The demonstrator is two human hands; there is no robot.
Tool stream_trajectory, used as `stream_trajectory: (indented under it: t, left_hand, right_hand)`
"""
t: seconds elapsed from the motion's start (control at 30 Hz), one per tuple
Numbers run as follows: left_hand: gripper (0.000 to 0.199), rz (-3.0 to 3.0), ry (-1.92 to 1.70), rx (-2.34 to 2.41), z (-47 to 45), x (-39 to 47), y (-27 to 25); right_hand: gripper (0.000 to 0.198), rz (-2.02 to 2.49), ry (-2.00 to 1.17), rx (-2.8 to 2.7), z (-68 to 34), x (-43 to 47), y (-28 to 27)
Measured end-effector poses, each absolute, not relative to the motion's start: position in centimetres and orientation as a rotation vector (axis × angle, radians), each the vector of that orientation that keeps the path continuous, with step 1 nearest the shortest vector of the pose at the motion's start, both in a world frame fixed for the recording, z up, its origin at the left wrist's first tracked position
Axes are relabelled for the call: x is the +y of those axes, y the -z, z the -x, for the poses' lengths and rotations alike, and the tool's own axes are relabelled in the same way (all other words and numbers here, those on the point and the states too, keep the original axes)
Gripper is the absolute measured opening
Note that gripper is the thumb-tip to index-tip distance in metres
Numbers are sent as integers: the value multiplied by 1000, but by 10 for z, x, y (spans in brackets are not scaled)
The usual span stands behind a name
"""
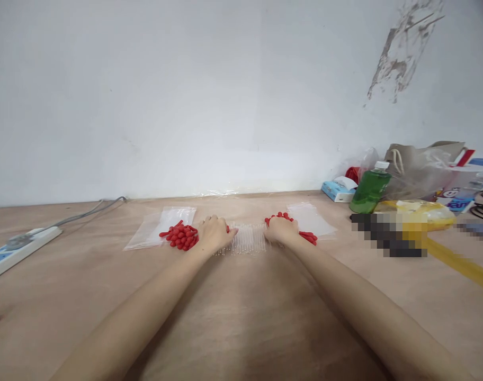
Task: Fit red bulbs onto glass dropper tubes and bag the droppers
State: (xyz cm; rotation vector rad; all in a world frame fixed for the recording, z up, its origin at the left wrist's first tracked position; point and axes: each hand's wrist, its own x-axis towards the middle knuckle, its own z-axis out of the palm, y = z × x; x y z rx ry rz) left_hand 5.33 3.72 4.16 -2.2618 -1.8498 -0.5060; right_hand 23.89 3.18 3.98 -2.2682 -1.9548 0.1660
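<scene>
My left hand (213, 233) rests palm down at the left end of a row of thin whitish sticks (248, 238), its fingers bent and its thumb lying beside the sticks. A bit of red shows between thumb and fingers. Left of that hand lies a heap of small red teardrop-shaped pieces (181, 236). At the row's right end is my right hand (282, 231), fingers curled down; what they close on is hidden. More red pieces (308, 237) stick out behind and to the right of it. The sticks lie side by side, pointing away from me.
Clear plastic bags lie beyond each hand, a left stack (146, 233) and a right stack (315, 219). A power strip (30, 246) is at far left. On the right stand a tissue pack (339, 189), a green bottle (370, 188) and yellow packaging (436, 214). The wall closes off the back.
</scene>
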Motion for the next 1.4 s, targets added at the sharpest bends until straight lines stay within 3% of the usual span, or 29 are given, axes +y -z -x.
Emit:
stream_trajectory:
  t: [0.23, 0.37, 0.53, 0.7, 0.87, 0.97, 1.4]
  left_hand:
    - [33, 2182, 441, -1888, -56, 46, -34]
    - [29, 2166, 448, -1928, -55, 48, -36]
    - [23, 2242, 528, -1842, -54, 30, -49]
    - [17, 2810, 841, -1391, -41, -25, -39]
    - [21, 3110, 1165, -1382, -28, -59, -10]
    - [25, 3157, 1118, -1347, -27, -60, -8]
    - [22, 3242, 1224, -1453, -28, -57, -6]
  right_hand:
    - [9, 2226, -252, -1971, -237, 34, -37]
    - [20, 2109, -330, -1963, -247, 33, -42]
    - [27, 1837, -408, -1981, -270, 6, -53]
    - [19, 1291, -503, -2000, -284, -28, -33]
    - [23, 1033, -216, -2063, -270, -56, -2]
    - [21, 1011, -40, -2174, -258, -71, 3]
    - [18, 934, 78, -2236, -253, -75, 6]
